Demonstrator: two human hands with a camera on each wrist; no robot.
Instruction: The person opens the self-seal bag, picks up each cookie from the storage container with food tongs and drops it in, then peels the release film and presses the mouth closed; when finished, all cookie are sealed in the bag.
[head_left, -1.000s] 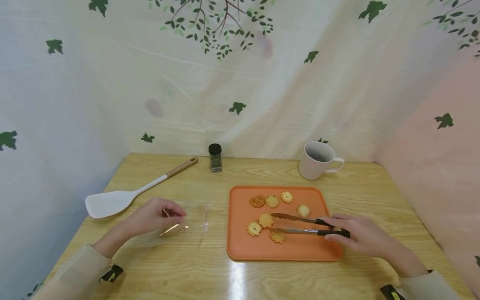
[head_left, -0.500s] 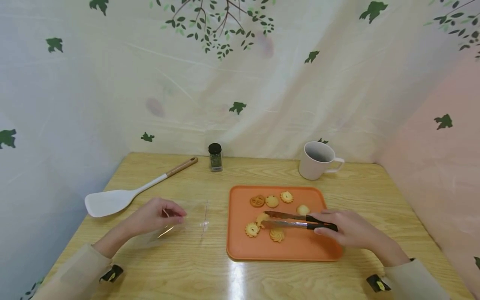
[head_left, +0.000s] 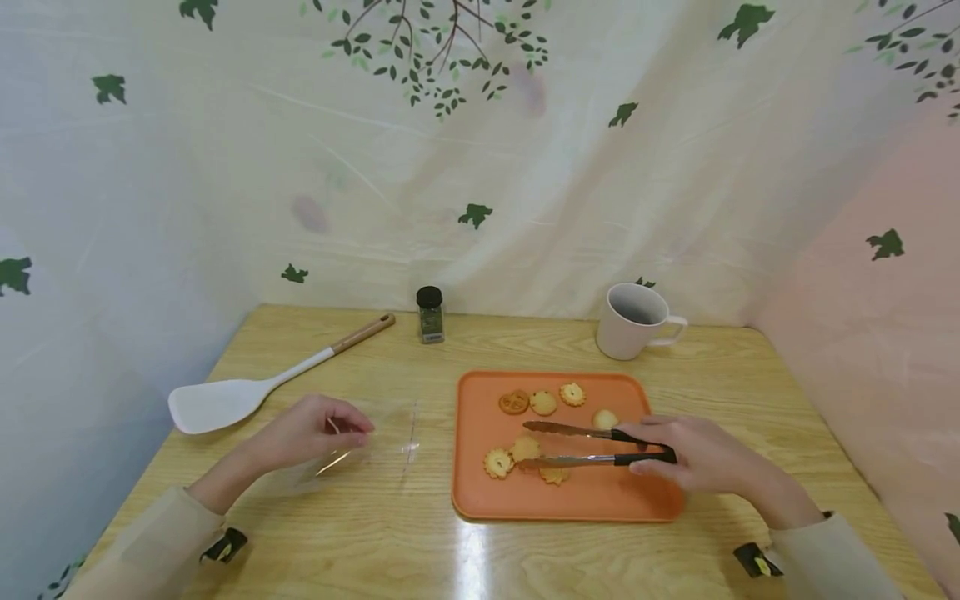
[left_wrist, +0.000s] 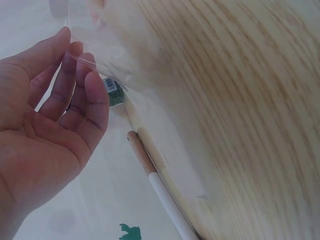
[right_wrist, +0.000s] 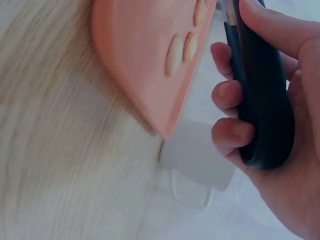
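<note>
My left hand [head_left: 311, 432] pinches the edge of a clear plastic bag [left_wrist: 127, 72] between thumb and fingertips, left of the orange tray [head_left: 480, 500]. The bag lies partly over the table and is hard to make out. My right hand [head_left: 701, 454] grips kitchen tongs [head_left: 592, 460] by their black handles. Their metal arms stand apart over the tray, one tip on each side of a flower-shaped cookie [head_left: 527, 448]. A round cookie with a dark centre [head_left: 498, 463] touches it on the left. The lower arm partly covers a swirled cookie [head_left: 555, 477].
Further back on the tray lie several cookies [head_left: 543, 403]. A light mug [head_left: 632, 323] stands behind the tray. A black-capped spice jar [head_left: 431, 317] stands at the table's back edge. A white spatula [head_left: 221, 405] with a wooden handle end lies at the left.
My right hand has moved left with the tongs, whose arms narrowed over the flower-shaped cookie and then spread apart again. That cookie and its left neighbour have shifted slightly left. My left hand stays put.
</note>
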